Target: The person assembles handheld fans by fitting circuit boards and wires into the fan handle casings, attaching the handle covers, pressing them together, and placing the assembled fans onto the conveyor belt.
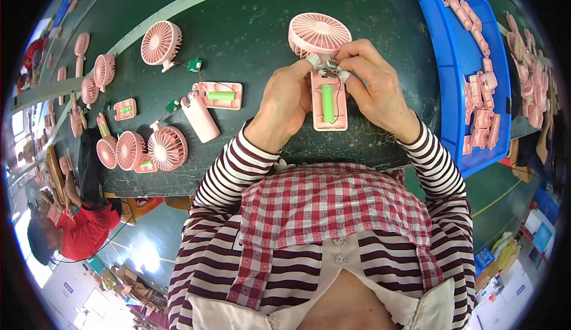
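In front of me a pink handheld fan (322,28) lies with its round grille away from me and its handle shell (330,125) open toward me. A green cylindrical battery (328,104) and thin wires sit in the shell. My left hand (282,103) is closed around the shell's left side, its white-covered thumb at the fan's neck. My right hand (379,87) is closed at the right of the neck, thumb and fingers pinching around a small circuit board (331,64). The fingertips partly hide the board and wires.
Several pink fans (160,43) lie on the green table at left, some with loose green circuit boards (194,65). A pink shell with a battery (235,95) and a closed pink handle (201,118) lie nearby. A blue bin (445,92) of pink parts stands right. A person in red (89,230) sits left.
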Motion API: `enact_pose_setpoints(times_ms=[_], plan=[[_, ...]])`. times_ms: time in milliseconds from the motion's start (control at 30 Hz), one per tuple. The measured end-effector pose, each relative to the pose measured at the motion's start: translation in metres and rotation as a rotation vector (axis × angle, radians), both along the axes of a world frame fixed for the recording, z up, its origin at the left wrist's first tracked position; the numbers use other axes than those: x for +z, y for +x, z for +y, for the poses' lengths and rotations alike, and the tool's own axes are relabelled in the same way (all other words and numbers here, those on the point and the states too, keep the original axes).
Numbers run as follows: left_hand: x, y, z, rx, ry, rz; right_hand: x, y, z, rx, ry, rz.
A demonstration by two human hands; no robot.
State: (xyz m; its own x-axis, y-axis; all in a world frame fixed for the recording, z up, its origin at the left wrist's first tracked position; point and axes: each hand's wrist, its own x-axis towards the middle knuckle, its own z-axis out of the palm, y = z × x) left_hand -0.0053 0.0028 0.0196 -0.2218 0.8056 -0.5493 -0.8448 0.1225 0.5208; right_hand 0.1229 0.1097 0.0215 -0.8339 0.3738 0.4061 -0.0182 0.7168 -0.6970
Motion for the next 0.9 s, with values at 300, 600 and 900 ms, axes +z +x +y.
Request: enact_pose_setpoints(times_ms=[300,600,900], plan=[[-0.003,0.002,-0.001,-0.018,-0.047,0.022,0.001,-0.002,0.002,0.067,0.129,-0.017],[-0.003,0.001,-0.003,-0.067,-0.073,0.078,0.002,-0.001,-0.003,0.086,0.322,-0.089],[-0.010,-0.003,-0.010,-0.211,-0.111,0.257,0.002,-0.001,-0.004,0.129,0.375,-0.177]])
